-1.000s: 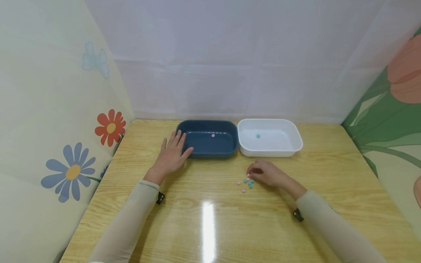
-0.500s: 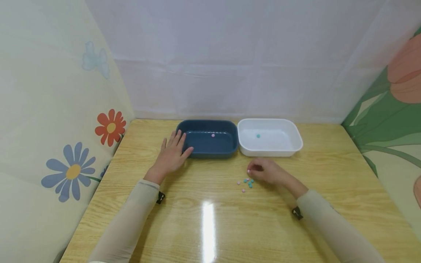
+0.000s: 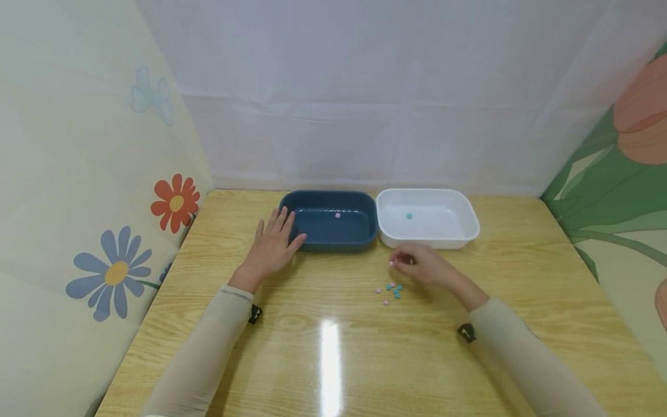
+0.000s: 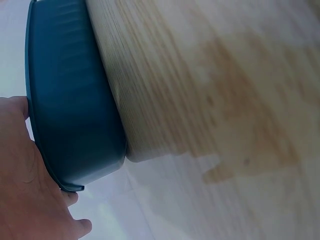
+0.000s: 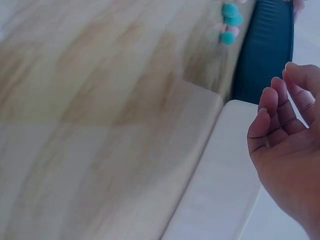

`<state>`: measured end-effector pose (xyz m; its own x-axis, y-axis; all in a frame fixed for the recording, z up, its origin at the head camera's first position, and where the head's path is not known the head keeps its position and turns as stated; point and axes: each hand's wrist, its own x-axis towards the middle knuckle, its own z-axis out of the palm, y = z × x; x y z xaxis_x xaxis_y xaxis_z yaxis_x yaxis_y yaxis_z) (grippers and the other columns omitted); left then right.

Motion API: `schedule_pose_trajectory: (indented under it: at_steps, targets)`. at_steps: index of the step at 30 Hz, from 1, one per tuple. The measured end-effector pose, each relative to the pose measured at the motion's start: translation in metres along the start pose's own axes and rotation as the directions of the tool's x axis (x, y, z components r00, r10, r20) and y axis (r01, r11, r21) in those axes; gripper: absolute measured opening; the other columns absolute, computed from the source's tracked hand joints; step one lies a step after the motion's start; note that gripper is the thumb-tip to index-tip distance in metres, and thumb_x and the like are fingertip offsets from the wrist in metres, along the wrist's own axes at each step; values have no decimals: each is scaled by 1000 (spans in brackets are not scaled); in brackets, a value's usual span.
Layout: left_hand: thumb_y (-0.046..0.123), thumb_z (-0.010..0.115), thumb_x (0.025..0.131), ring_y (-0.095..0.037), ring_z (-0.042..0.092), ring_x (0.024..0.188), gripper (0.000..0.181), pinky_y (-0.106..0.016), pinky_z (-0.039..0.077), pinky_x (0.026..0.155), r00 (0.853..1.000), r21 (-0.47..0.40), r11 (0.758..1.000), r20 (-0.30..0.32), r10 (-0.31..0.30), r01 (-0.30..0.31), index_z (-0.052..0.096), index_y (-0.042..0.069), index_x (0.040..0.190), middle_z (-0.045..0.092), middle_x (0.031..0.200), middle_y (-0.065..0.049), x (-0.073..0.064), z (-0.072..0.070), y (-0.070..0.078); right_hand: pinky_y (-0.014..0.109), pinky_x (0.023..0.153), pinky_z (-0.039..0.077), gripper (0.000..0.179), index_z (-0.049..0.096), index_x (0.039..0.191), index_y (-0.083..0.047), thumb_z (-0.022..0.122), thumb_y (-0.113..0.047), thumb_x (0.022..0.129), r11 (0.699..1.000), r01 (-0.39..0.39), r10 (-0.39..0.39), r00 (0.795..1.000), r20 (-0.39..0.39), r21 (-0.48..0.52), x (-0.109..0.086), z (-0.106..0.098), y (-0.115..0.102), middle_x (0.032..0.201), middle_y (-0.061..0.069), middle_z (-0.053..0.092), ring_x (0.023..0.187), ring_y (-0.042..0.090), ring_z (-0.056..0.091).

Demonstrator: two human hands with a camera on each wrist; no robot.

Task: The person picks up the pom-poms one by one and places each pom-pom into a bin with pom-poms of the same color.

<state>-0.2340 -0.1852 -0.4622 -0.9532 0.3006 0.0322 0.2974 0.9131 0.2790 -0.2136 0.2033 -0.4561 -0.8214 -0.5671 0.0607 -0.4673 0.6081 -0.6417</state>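
Observation:
My left hand (image 3: 268,249) rests with straight, spread fingers over the left end of the dark blue tub (image 3: 327,245). In the left wrist view, the thumb side of this hand (image 4: 30,175) lies along the rim. Between thumb and fingertips my right hand (image 3: 424,267) pinches a small pink ball (image 3: 392,263), just in front of the white tub (image 3: 427,243). Below that hand, several small teal balls (image 3: 395,291) and pink balls (image 3: 386,302) lie loose on the table. One pink ball (image 3: 337,215) sits inside the blue tub, one teal ball (image 3: 409,216) inside the white one.
Both tubs stand side by side near the back edge of the wooden table (image 3: 292,347). A white cloth (image 3: 339,133) hangs behind them. Flower-patterned panels (image 3: 114,272) flank the table on both sides.
My right hand has lifted the pink ball off the group and moved it away from me, toward the tubs. The left hand has stayed still.

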Motion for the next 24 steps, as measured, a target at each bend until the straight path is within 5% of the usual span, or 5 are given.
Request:
schedule_pose_trajectory:
  at_steps: [24]
  targets:
    - [57, 30, 107, -35, -5, 157, 78, -64, -4, 121, 1000, -22, 1000, 24, -14, 14, 10, 7, 164, 1, 170, -17, -2, -6, 5, 25, 67, 52, 4, 71, 98, -9, 72, -12, 95, 994, 110, -111, 991, -68, -20, 27, -13, -21, 85, -4, 68, 76, 9, 59]
